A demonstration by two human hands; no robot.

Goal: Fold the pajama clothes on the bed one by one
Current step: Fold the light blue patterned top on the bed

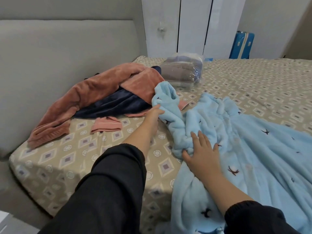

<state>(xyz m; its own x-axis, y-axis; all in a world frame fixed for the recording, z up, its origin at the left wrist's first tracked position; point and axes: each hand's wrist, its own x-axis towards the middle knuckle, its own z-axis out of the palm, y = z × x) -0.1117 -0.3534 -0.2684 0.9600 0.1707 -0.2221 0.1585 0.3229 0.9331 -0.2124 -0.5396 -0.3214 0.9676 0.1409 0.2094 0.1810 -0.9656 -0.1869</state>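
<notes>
left fingertips: buried in the blue pajama point(253, 149), grip not visible
blue pajama: cut off by right and bottom edges
navy garment point(114, 103): mostly under the pink garment point(94, 92)
bagged bundle point(184, 71): contents blurred behind plastic
suitcase point(241, 46): base behind bed point(253, 78)

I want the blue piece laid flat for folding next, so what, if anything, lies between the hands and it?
Nothing visible does. The left hand already pinches a bunched end of the light blue pajama, and the right hand rests flat on it. The pink and navy pile touches its far end, beside the left hand.
</notes>
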